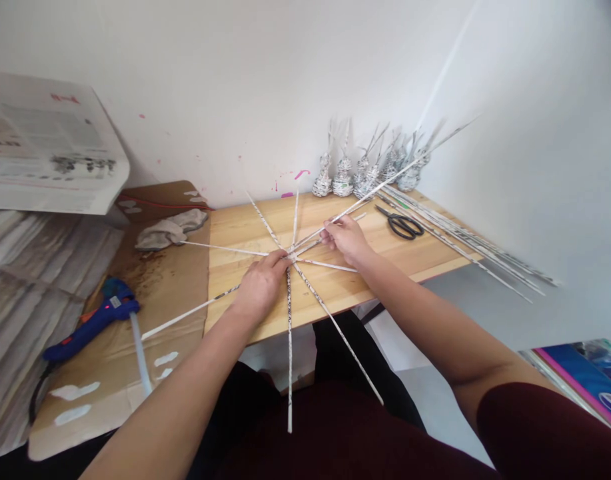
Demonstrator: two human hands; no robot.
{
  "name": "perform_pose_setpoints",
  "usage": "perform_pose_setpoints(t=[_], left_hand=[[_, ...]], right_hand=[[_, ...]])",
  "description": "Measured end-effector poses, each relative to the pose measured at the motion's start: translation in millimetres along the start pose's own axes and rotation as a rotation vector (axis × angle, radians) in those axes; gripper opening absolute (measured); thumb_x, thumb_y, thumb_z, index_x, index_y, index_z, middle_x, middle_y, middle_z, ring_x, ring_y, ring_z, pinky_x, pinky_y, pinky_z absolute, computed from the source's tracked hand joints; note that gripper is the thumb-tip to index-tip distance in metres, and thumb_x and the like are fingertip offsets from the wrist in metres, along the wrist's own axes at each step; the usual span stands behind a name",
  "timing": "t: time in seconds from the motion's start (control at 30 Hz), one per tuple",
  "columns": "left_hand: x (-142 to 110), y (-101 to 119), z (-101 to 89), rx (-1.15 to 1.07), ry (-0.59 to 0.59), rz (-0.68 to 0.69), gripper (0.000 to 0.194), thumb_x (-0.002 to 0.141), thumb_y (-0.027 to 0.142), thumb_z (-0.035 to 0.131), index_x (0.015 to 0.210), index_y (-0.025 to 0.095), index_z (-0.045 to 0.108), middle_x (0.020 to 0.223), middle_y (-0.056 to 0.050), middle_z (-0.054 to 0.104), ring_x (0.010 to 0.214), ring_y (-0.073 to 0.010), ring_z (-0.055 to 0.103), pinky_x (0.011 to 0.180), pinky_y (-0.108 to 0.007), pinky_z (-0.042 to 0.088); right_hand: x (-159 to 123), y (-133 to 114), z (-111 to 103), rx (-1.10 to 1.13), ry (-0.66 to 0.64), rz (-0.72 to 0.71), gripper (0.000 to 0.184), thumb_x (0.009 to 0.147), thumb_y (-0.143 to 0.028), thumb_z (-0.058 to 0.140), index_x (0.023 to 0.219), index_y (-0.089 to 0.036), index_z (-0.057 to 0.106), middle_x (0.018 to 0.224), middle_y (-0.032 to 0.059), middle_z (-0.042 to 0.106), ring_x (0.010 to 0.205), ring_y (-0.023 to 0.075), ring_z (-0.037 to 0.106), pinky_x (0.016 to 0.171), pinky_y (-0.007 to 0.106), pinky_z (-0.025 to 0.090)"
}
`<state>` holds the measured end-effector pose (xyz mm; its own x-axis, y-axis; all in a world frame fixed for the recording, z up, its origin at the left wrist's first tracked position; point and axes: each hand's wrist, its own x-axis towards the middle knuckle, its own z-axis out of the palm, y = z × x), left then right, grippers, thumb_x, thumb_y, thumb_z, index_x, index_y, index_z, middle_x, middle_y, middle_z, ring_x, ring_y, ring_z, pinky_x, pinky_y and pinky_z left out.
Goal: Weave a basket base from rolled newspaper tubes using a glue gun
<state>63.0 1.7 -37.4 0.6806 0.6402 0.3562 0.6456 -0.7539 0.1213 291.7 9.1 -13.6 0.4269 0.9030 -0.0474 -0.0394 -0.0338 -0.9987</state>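
Several thin rolled-newspaper tubes cross at one centre and fan out like spokes [290, 333] over the wooden board. At that crossing my left hand [261, 285] is closed, its thumb and fingertips pinching the centre. My right hand [348, 240], just right of the centre, pinches a long paper tube [385, 183]. This tube runs from the crossing up to the right, past the board's back edge. Two of the spokes reach out over the front edge toward my lap. My fingers partly cover the crossing.
Woven paper pieces [342, 177] stand along the wall. Black-handled scissors [405, 225] and loose paper tubes [460, 233] lie on the right of the wooden board [235, 223]. At left are a blue glue gun [95, 320], a glove [168, 230], cardboard [185, 287] and stacked newspapers [40, 287].
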Motion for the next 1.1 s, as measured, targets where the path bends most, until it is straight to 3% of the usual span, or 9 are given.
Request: perform_pose_setpoints(t=[1.1], left_hand=[[4, 6, -10.4, 0.025, -0.082, -0.008, 0.04, 0.09, 0.005, 0.04, 0.122, 0.019, 0.061, 0.144, -0.009, 0.055, 0.119, -0.0266, 0.061, 0.1, -0.045, 0.049]], right_hand=[[0, -1, 3, 0.013, 0.027, 0.023, 0.015, 0.088, -0.016, 0.061, 0.078, -0.02, 0.05, 0.056, -0.0046, 0.063, 0.044, 0.0087, 0.058, 0.037, 0.016, 0.034]])
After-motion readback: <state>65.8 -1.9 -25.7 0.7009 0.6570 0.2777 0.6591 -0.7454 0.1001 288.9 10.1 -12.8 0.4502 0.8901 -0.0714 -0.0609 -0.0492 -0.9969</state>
